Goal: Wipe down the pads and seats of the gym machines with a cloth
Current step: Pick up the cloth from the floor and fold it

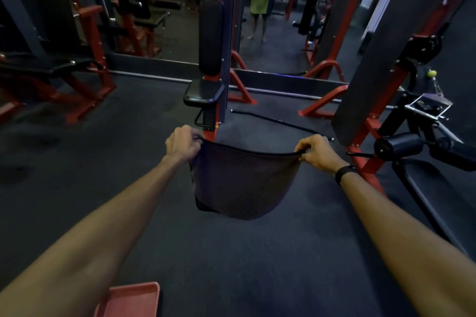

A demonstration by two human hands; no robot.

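Two hands hold the cloth (242, 183) out in mid-air over the dark floor (128, 162): left hand (181, 143) and right hand (318, 152) each pinch a top corner, fingers curled onto the hem. Between the grips the top edge sags slightly; below them the fabric hangs in a limp pouch. Judged light, soft, not fragile. Corner holds suit spreading; for wiping, bunch it in one palm. Beyond the left grip stand the small black seat (203, 92) and upright roller pad (210, 33), untouched.
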